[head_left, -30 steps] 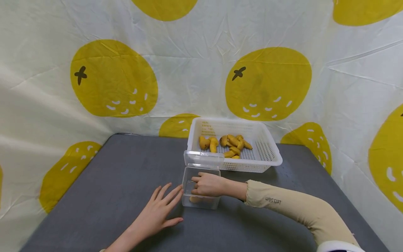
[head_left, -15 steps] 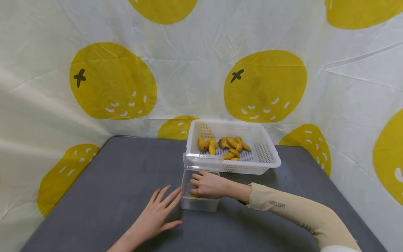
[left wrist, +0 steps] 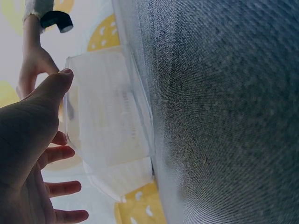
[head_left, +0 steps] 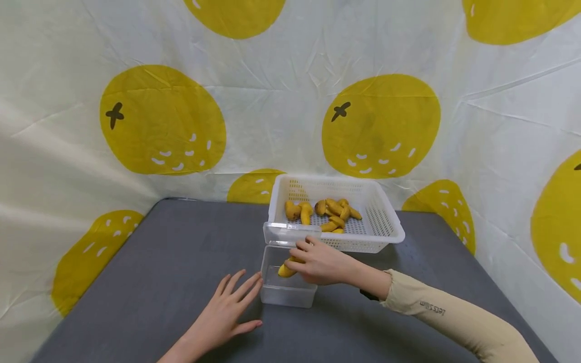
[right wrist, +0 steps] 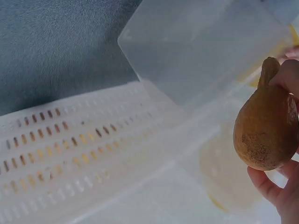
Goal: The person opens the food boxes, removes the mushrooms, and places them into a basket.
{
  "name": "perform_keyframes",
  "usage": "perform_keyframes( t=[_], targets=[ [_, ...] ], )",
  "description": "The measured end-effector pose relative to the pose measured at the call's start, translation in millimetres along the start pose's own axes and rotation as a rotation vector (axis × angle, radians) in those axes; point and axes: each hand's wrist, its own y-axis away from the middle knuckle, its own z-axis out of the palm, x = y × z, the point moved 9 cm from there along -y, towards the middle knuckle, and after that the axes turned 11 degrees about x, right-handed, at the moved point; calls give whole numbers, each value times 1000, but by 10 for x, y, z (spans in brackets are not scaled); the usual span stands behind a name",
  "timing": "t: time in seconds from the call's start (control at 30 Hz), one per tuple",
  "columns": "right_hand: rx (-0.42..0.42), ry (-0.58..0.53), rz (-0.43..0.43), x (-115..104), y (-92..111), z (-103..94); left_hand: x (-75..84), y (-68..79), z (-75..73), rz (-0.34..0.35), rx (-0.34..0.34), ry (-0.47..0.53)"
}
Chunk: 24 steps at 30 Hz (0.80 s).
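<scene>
My right hand grips a yellow-brown, pear-shaped gourd above the clear plastic box. In the right wrist view its thin neck points up, and its rounded end has a rough dark patch. The gourd's yellow end pokes out from my fingers in the head view. My left hand lies at the left of the box, fingers spread and fingertips right at its wall. The box stands with its hinged lid raised at the back.
Behind the box, a white perforated basket holds several similar yellow gourds. The dark grey cloth-covered table meets a curtain printed with yellow fruit at the back and sides.
My right hand has risen from inside the box and shifted right, bringing the gourd up with it. My left hand has stayed beside the box.
</scene>
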Motion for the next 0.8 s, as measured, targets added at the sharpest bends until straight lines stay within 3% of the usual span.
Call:
perform_keyframes(
  t=[0.33, 0.8],
  targets=[
    [53, -88, 176, 314, 290, -411, 12, -6, -19, 13, 35, 6],
    [87, 4, 291, 1019, 849, -698, 7, -5, -12, 5, 18, 18]
  ],
)
